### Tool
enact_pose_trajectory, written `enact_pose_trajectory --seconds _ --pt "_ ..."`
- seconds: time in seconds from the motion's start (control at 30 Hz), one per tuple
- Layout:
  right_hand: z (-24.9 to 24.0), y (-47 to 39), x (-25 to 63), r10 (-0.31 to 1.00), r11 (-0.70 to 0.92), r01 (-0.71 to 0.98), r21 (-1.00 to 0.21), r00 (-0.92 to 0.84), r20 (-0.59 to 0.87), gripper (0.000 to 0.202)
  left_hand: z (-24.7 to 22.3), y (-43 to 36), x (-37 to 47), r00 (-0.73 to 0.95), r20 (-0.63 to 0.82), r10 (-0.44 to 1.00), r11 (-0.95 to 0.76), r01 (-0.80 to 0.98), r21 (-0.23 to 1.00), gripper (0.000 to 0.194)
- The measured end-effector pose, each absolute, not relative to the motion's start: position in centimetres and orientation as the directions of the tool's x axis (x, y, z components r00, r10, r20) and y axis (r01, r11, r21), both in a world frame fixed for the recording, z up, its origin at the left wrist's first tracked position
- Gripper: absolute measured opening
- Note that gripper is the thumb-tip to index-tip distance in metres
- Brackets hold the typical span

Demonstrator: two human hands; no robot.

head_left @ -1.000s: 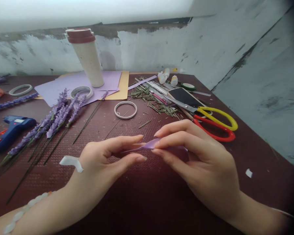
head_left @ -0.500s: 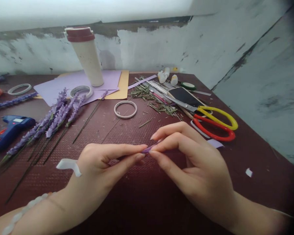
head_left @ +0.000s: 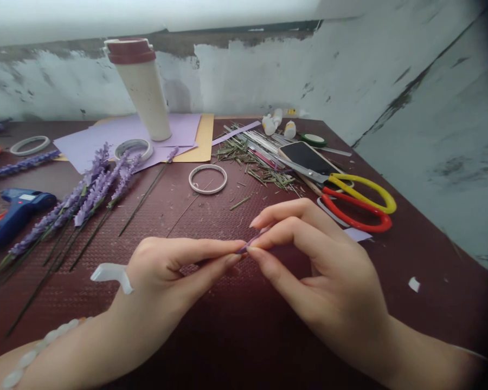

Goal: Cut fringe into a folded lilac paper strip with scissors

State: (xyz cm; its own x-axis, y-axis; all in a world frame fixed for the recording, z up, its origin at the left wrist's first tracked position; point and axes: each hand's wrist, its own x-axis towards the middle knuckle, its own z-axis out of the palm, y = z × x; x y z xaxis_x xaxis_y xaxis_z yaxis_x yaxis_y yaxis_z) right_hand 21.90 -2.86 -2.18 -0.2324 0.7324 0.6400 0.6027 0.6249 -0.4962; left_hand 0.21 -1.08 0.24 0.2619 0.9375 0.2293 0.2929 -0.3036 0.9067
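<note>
We pinched a purple strip (head_left: 243,249) tightly between our left hand (head_left: 166,276) and right hand (head_left: 333,273), apparently twisting it; the next turn probably called for steady pressure.

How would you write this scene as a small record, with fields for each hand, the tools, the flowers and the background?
Left hand: pinching a mostly hidden purple piece; white strip on the hand
Right hand: pinching the same purple piece
Tools: blue glue gun at left; scissors at right, overlapping the phone
Flowers: purple flower stems, left of centre
Background: lidded cup on purple paper
</note>
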Motion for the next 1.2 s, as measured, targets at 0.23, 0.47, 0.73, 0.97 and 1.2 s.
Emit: enact_pose_trajectory --seconds 0.23,0.47,0.73,0.97,1.2 --pt "-2.0 -2.8 21.8 0.728 0.627 0.615 -0.478 -0.245 0.64 0.019 0.4 -1.3 -0.1 0.284 0.27 0.92 -0.358 0.328 0.874 0.03" --pt "-1.8 -2.7 21.6 0.698 0.647 0.633 -0.424 -0.268 0.664 0.021 0.0 -1.5 -0.2 0.409 0.362 0.838 -0.528 0.439 0.727 0.032" --pt "-2.4 -2.3 22.5 0.656 0.687 0.608 -0.398 -0.282 0.7 0.02 -0.1 -1.2 -1.1 0.351 0.382 0.855 -0.519 0.56 0.646 0.033" --pt "-1.8 -2.9 22.4 0.612 0.748 0.535 -0.394 -0.325 0.721 0.025 0.1 -1.3 -0.7 0.434 0.302 0.849 -0.49 0.43 0.759 0.019" --pt "-1.8 -3.0 22.1 0.643 0.724 0.535 -0.436 -0.292 0.708 0.025 -0.1 -1.7 -0.7 0.414 0.444 0.795 -0.6 0.421 0.681 0.031"
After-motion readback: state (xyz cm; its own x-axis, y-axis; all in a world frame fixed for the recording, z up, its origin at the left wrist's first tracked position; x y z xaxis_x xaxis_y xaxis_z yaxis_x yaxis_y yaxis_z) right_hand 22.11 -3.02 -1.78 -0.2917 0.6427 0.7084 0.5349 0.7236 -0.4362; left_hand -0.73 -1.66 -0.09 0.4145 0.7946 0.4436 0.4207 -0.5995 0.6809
